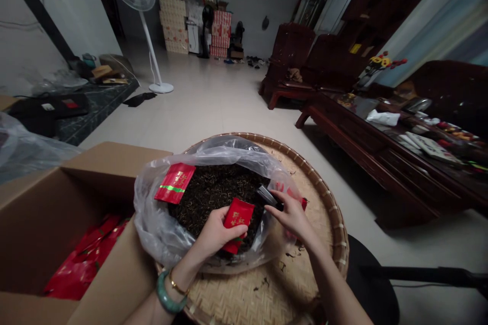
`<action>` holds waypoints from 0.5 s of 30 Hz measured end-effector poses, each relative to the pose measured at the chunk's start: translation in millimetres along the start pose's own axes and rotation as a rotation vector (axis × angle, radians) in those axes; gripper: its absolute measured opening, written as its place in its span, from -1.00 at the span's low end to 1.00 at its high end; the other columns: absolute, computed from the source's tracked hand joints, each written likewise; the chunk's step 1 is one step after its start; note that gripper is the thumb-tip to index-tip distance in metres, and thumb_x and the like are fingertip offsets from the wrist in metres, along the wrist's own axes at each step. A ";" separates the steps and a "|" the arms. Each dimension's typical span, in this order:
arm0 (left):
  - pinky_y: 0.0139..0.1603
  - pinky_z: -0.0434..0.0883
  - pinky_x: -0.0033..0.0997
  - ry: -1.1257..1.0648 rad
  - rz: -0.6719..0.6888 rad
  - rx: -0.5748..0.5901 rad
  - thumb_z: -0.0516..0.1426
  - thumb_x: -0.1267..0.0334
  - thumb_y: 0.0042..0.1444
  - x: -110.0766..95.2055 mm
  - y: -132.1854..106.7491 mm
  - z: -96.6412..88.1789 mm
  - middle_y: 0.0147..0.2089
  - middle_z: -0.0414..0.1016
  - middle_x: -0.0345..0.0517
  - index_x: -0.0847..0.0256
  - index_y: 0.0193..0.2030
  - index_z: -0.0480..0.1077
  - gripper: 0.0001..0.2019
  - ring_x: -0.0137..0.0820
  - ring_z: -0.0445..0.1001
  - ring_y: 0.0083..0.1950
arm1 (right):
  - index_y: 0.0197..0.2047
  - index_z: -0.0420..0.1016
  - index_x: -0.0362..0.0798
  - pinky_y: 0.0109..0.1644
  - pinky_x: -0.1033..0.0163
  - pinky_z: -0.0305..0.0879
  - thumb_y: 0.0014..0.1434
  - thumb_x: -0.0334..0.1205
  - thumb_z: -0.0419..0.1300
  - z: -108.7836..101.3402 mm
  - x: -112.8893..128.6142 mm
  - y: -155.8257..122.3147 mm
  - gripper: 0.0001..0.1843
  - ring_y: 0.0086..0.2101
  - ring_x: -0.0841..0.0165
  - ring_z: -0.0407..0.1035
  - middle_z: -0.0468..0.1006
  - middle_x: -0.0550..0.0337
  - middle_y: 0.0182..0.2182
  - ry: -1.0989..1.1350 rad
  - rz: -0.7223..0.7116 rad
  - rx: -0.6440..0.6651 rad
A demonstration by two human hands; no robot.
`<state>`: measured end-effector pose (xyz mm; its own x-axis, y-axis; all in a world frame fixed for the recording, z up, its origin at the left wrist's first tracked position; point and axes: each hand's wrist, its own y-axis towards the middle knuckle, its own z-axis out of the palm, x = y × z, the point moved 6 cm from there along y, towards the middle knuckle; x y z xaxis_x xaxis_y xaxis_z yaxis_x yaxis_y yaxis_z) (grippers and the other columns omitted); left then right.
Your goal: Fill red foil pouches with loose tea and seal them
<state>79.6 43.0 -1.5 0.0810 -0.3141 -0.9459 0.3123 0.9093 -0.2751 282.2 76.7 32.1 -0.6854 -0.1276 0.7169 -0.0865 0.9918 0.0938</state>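
Observation:
My left hand [216, 232] is closed around a small red tea packet [239, 213] with gold lettering and a green band, held upright over the open plastic bag [150, 223]. Loose dark tea leaves [213, 188] fill the bag. Between the thumb and fingers of my right hand [290, 213] is a small black scoop [267, 196] with a shiny grey face, at the right side of the leaves. Another red packet [175, 184] lies on the bag's left rim. More red packets [304, 204] show partly behind my right hand and the plastic.
The bag rests on a round woven bamboo tray [244, 297] with scattered leaf bits. At the left stands an open cardboard box [114, 264] holding red packets [87, 259]. A white fan [147, 35] is farther back; a dark wooden table [354, 147] is on the right.

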 end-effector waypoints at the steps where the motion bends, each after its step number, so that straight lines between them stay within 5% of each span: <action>1: -0.33 0.44 -0.34 0.000 0.017 -0.009 0.31 0.16 -0.22 0.0 0.3 -0.5 -0.36 0.57 -0.02 0.34 -0.30 0.41 -0.64 -0.31 0.52 -0.40 | -0.03 0.49 -0.11 0.06 -0.10 0.26 -0.02 -0.13 0.29 0.0 -3.0 -0.7 -0.54 -0.07 0.04 0.42 0.57 -0.07 -0.09 -0.045 -0.011 -0.028; 5: -0.32 0.43 -0.36 0.018 0.054 -0.032 0.31 0.17 -0.21 -1.1 -0.2 1.5 -0.37 0.56 -0.04 0.34 -0.29 0.42 -0.65 -0.32 0.50 -0.40 | -0.04 0.49 -0.07 0.06 -0.02 0.26 0.08 -0.07 0.22 3.1 16.1 -6.4 -0.60 -0.05 0.11 0.38 0.54 -0.02 -0.08 0.041 -0.048 -0.117; 7: -0.33 0.41 -0.39 0.042 0.068 -0.035 0.31 0.19 -0.21 -3.4 -1.4 3.5 -0.37 0.55 -0.06 0.34 -0.28 0.42 -0.65 -0.33 0.49 -0.39 | -0.09 0.51 -0.06 -0.11 0.13 0.36 0.12 -0.05 0.17 13.1 34.8 -8.4 -0.66 -0.17 0.21 0.44 0.56 0.03 -0.16 0.217 -0.038 -0.071; 11: -0.37 0.36 -0.47 0.006 0.103 -0.038 0.30 0.17 -0.19 -11.8 -2.4 4.2 -0.40 0.51 -0.16 0.33 -0.27 0.42 -0.65 -0.40 0.43 -0.40 | -0.46 0.53 -0.08 -0.33 0.27 0.30 0.04 -0.09 0.25 33.4 62.0 -10.4 -0.78 -0.43 0.33 0.40 0.53 0.15 -0.49 0.391 -0.015 -0.007; 15: -0.40 0.31 -0.52 -0.032 0.153 -0.146 0.25 0.09 -0.12 -20.0 -0.7 -4.7 -0.45 0.48 -0.18 0.31 -0.38 0.46 -0.71 -0.45 0.38 -0.43 | -0.55 0.51 -0.08 -0.37 0.29 0.23 0.04 -0.11 0.24 39.0 71.5 -13.2 -0.75 -0.47 0.36 0.34 0.49 0.19 -0.57 0.387 -0.055 0.025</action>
<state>73.3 50.0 16.8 0.1479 -0.1761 -0.9732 0.1536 0.9762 -0.1533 206.2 54.6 55.2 -0.3567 -0.1673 0.9191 -0.1366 0.9826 0.1259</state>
